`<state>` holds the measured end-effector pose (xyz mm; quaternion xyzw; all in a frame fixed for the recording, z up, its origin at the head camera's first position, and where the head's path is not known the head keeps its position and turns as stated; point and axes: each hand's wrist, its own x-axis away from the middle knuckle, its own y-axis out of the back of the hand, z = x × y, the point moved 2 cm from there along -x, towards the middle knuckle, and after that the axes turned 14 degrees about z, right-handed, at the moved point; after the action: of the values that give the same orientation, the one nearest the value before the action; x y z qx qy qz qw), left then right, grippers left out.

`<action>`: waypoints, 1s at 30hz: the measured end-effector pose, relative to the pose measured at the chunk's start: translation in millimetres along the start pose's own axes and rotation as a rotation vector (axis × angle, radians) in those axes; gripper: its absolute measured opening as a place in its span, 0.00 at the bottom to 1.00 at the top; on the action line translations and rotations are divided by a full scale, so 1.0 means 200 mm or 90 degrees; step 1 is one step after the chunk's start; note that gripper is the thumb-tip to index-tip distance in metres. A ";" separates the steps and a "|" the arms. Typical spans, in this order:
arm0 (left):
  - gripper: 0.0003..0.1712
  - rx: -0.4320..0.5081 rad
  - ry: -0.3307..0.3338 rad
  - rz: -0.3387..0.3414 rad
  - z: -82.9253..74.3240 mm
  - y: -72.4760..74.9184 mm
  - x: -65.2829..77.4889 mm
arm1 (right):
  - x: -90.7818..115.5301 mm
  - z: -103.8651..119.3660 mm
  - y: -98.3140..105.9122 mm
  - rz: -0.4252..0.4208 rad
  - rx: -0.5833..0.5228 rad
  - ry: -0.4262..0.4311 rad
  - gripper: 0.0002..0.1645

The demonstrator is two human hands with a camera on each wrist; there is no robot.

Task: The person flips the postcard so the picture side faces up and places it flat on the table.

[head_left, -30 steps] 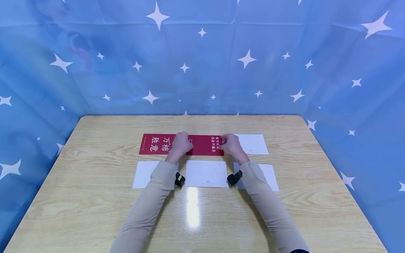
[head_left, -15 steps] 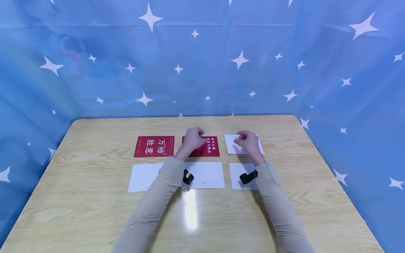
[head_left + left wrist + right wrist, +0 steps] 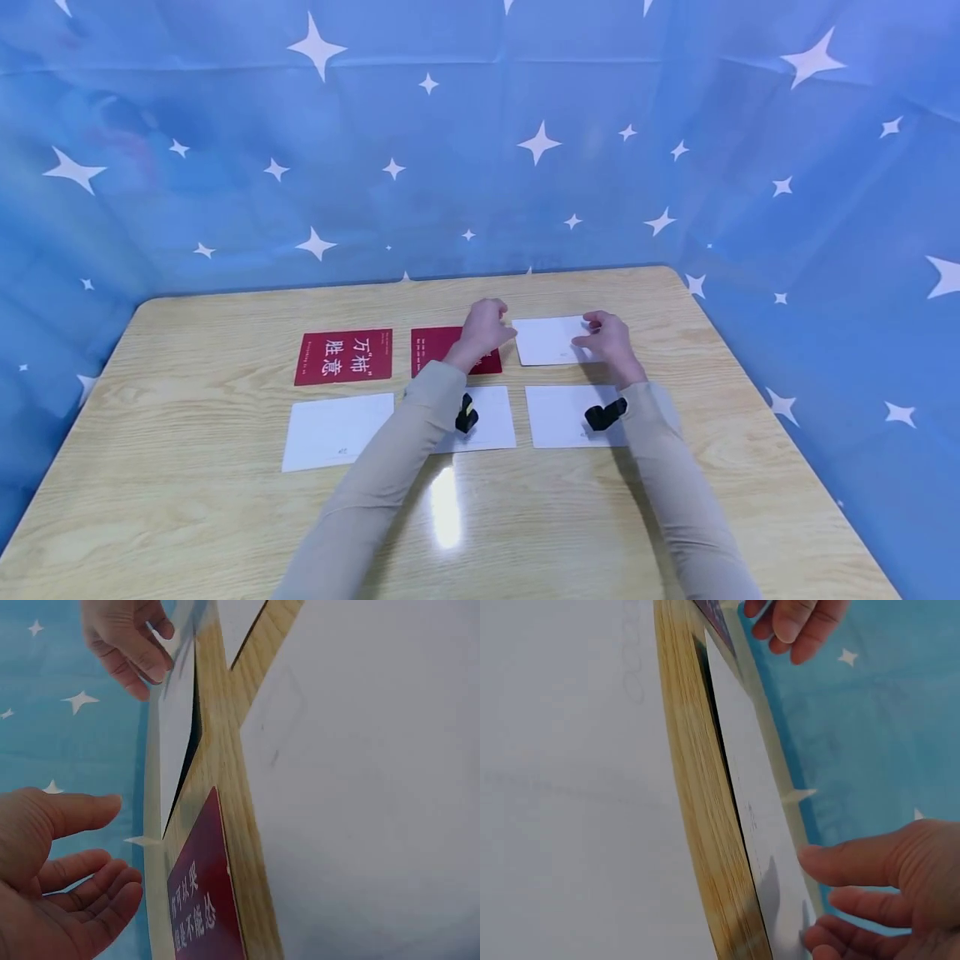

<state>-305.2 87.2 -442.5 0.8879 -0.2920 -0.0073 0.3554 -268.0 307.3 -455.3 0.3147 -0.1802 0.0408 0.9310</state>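
Note:
My left hand (image 3: 483, 332) hovers over the right part of the middle red card (image 3: 435, 346), which has white writing. Its fingers are relaxed and hold nothing, with the thumb pointing toward the left edge of the back white card (image 3: 549, 340). At that card's right edge is my right hand (image 3: 609, 342), thumb and fingers apart. In the right wrist view, the right hand's fingertips (image 3: 815, 864) are right by the edge of the white card (image 3: 754, 772). The left wrist view shows the same white card (image 3: 176, 727) between the two hands, with a dark shadow under its near edge.
Another red card (image 3: 345, 357) with large white characters lies at the back left. Along the front row lie white cards: left (image 3: 337, 429), middle (image 3: 491, 417) and right (image 3: 562, 417). The wooden table (image 3: 187, 500) ends at a blue star-patterned curtain (image 3: 420, 200).
Both hands have come off the middle red card, which stays flat on the table. They have moved right, to either side of the back white card. The head view has turned right.

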 end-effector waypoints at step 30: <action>0.19 -0.182 0.033 0.076 -0.04 -0.05 -0.16 | -0.03 -0.03 0.05 0.025 0.048 -0.109 0.33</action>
<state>-325.3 114.5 -448.7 0.8093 -0.3313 -0.0049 0.4851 -274.3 319.2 -455.5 0.3485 -0.2639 0.0385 0.8986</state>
